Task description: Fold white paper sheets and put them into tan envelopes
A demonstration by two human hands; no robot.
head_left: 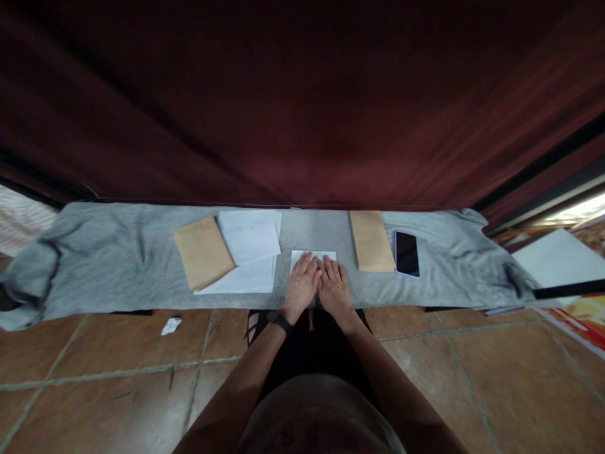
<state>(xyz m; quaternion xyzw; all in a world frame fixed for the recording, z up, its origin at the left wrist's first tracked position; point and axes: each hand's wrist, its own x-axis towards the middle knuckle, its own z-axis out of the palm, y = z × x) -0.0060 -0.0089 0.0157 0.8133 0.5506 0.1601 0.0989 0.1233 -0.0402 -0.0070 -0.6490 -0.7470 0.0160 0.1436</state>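
Note:
A small white sheet of paper [313, 254], perhaps folded, lies flat on the grey cloth in front of me. My left hand [302, 282], with a dark band at the wrist, rests on its left part with the fingers stretched out. On the right part lies my right hand [335, 285], flat as well, its fingers pointing forward. The two hands almost meet in the middle and cover most of the sheet's near side. Neither hand grips anything.
Brown envelopes [203, 251] partly overlap white paper sheets [248, 236] to the left. Right of my hands are a stack of brown envelopes [372, 241] and a phone [407, 254]. Grey cloth [118, 252] covers the narrow table; a dark red curtain [302, 113] hangs behind. Crumpled white paper [171, 325] lies on the floor.

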